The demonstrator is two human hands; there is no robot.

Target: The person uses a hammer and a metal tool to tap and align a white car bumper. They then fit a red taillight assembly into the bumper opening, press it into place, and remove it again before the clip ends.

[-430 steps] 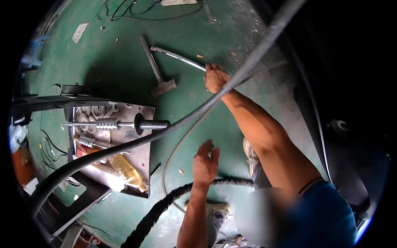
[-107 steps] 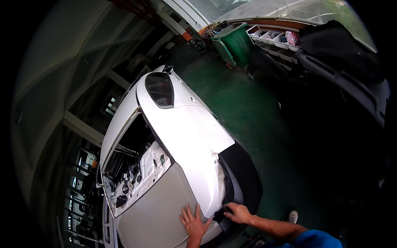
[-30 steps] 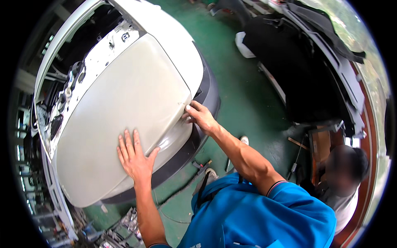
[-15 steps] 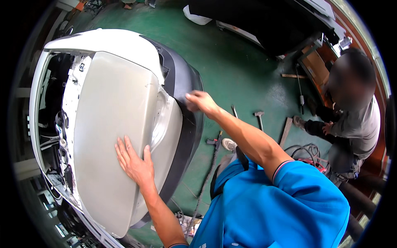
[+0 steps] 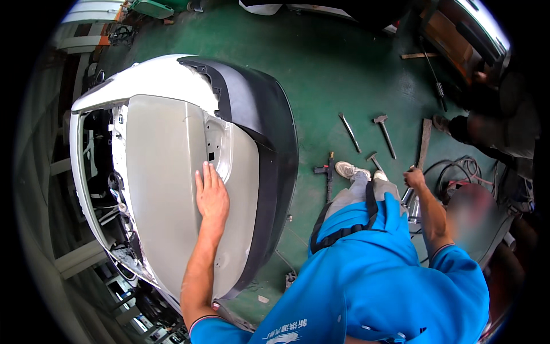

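Left hand (image 5: 212, 194) is the near one: palm down on the beige panel (image 5: 163, 183) of the car, fingers straight and nearly together, open, gripping nothing. It sits over the ridge (image 5: 197, 135) that runs lengthwise down the panel, roughly mid-length. Panel's long axis runs from the far edge at the white body side (image 5: 154, 77) back toward me, and my left forearm is more or less in line with it. Key relation: the bare recess (image 5: 218, 140) is straight ahead and slightly right of my left fingertips, which are at its near end, with the small square hole just past them. Can't tell how hard the palm presses. Right hand (image 5: 415, 178) is well apart, out past the outer edge of the black bumper (image 5: 278, 137), over the green floor (image 5: 321, 97); fingers curled, can't tell if anything's in them. Nearest to it is the wooden strip (image 5: 424, 140), near end just beside my knuckles; long hammer (image 5: 385, 136) and small hammer (image 5: 376, 161) lie left of that. I'd call anything at the recess a left-side reach; the right would have to cross the bumper.
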